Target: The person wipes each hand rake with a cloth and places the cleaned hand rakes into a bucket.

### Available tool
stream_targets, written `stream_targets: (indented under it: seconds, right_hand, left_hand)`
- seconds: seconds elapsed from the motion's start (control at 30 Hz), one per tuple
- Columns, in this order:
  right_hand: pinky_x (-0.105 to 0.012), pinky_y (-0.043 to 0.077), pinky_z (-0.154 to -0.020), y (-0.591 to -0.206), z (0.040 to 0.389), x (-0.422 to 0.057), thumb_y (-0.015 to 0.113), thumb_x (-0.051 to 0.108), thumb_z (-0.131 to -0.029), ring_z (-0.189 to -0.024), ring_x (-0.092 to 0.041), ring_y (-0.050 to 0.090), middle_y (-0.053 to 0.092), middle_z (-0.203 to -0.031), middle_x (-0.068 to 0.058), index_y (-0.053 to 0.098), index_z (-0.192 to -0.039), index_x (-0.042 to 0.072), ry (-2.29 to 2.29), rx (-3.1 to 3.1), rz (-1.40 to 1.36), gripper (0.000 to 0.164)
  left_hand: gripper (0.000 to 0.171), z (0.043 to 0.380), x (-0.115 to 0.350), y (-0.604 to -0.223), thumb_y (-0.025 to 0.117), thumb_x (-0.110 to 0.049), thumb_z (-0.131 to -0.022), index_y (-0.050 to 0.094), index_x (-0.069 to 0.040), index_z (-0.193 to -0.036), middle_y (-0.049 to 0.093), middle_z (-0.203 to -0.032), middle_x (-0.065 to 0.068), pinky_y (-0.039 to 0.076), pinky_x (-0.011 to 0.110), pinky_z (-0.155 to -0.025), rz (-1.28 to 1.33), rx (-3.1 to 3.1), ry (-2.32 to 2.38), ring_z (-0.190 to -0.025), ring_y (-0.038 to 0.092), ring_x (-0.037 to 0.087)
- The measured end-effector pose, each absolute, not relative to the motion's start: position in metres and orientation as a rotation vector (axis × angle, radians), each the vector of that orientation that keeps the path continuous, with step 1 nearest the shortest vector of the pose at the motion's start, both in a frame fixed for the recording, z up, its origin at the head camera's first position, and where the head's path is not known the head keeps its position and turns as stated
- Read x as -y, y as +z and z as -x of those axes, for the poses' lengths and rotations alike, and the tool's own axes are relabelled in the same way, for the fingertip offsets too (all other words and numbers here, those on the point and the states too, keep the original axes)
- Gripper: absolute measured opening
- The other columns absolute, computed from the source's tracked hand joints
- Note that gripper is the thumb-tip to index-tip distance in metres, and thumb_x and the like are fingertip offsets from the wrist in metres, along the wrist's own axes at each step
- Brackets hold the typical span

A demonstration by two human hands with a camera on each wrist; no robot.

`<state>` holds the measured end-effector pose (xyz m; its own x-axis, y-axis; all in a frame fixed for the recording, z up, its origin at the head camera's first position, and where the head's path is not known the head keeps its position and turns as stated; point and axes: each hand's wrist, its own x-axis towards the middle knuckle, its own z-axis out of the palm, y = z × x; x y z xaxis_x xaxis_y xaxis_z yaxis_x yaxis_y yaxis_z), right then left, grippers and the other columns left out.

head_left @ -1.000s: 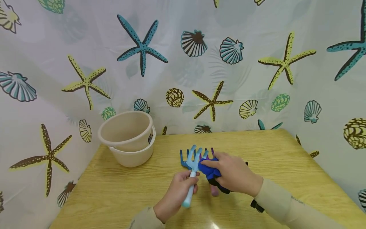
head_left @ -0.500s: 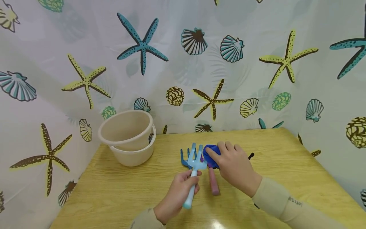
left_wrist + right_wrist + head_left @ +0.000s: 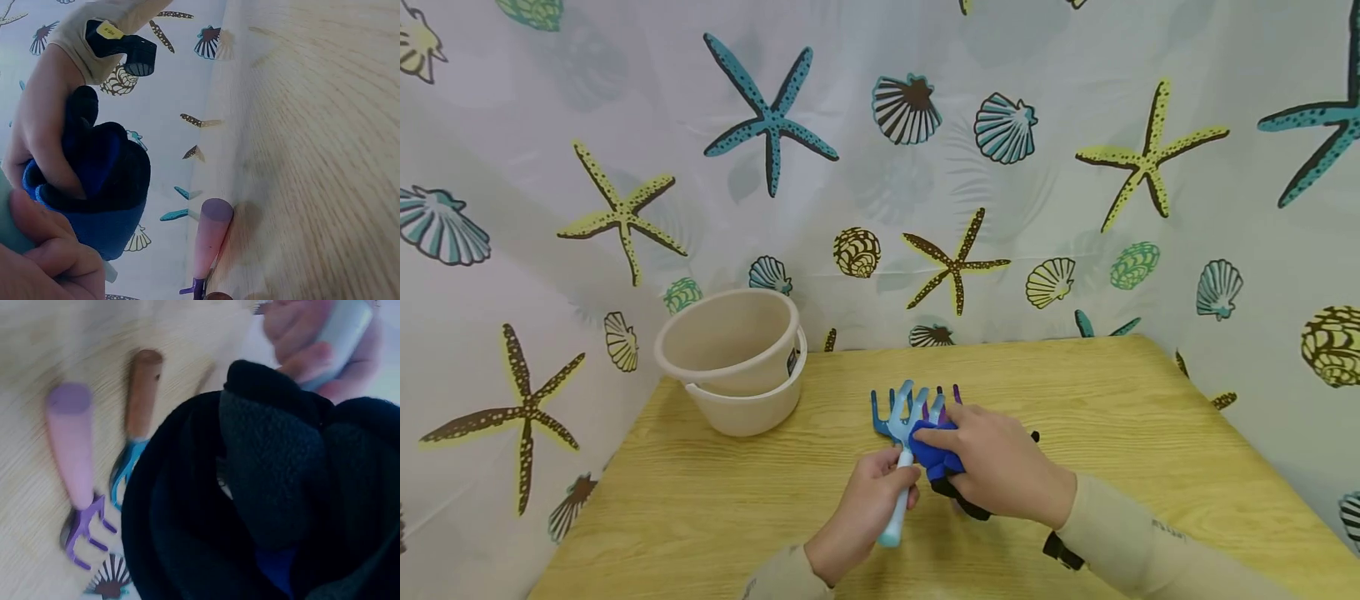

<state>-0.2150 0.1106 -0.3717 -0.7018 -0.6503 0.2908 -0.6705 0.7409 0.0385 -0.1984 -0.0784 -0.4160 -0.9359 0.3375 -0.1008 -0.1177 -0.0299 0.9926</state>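
Observation:
In the head view my left hand (image 3: 867, 502) grips the handle of a light blue garden hand fork (image 3: 895, 429), tines pointing away from me. My right hand (image 3: 1011, 462) holds a bunched blue-and-black cloth (image 3: 937, 454) against the right side of the fork's head, index finger stretched over the fabric. The cloth's dark side fills much of the right wrist view. Beneath the hands, two more hand tools lie on the table: a purple hand rake with a pink handle (image 3: 70, 447) and a blue one with a brown handle (image 3: 144, 394). In the head view both are partly covered.
Cream buckets (image 3: 745, 408), one nested in the other, stand at the back left of the wooden table (image 3: 715, 500). A white curtain (image 3: 880, 192) printed with starfish and shells hangs behind and along the sides.
Over the last second my right hand took the cloth up and right along the tines, then back down and left to the fork's base. The left hand stayed nearly still.

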Motion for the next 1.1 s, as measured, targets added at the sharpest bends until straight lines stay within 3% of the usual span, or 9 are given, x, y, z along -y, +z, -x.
stream_targets:
  seconds: [0.2,0.47,0.7,0.9,1.1]
  right_hand:
    - [-0.03,0.051,-0.05,-0.367,0.217,-0.108,0.076,0.022,-0.072,-0.067,-0.012,0.048,0.055,-0.088,-0.002,0.068,-0.118,0.026,0.137,2.663,-1.055,0.047]
    - [-0.044,0.057,-0.06,-0.374,0.227,-0.106,0.083,0.027,-0.064,-0.088,-0.03,0.058,0.061,-0.109,-0.019,0.067,-0.121,0.023,-0.102,2.621,-0.95,0.059]
    - [-0.05,0.057,-0.061,-0.367,0.227,-0.106,0.085,0.029,-0.064,-0.095,-0.035,0.058,0.06,-0.119,-0.022,0.067,-0.12,0.024,-0.037,2.71,-0.963,0.059]
    - [-0.041,0.057,-0.061,-0.356,0.219,-0.103,0.079,0.02,-0.068,-0.087,-0.023,0.059,0.063,-0.109,-0.012,0.069,-0.117,0.023,0.066,2.712,-1.097,0.051]
    - [-0.035,0.053,-0.051,-0.353,0.218,-0.102,0.073,0.013,-0.069,-0.077,-0.018,0.056,0.062,-0.101,-0.007,0.071,-0.113,0.024,0.074,2.71,-1.119,0.045]
  left_hand:
    - [0.031,0.198,0.079,-0.412,0.053,-0.009,-0.093,0.053,0.008,-0.118,0.054,-0.066,0.003,0.037,0.021,-0.047,-0.253,-1.964,2.014,-0.056,0.051,0.012]
    - [0.028,0.191,0.078,-0.409,0.052,-0.008,-0.093,0.056,0.007,-0.116,0.055,-0.071,0.004,0.039,0.022,-0.05,-0.258,-1.959,1.927,-0.058,0.051,0.012]
    - [0.023,0.189,0.077,-0.407,0.052,-0.01,-0.093,0.059,0.005,-0.11,0.054,-0.07,0.004,0.038,0.023,-0.05,-0.268,-1.974,1.907,-0.058,0.05,0.012]
    - [0.015,0.192,0.078,-0.408,0.053,-0.011,-0.092,0.058,0.002,-0.099,0.054,-0.066,0.004,0.038,0.023,-0.048,-0.282,-2.009,1.913,-0.057,0.05,0.013]
    - [0.017,0.193,0.081,-0.409,0.053,-0.01,-0.093,0.059,0.002,-0.103,0.054,-0.066,0.004,0.038,0.024,-0.047,-0.325,-2.0,1.853,-0.055,0.049,0.013]
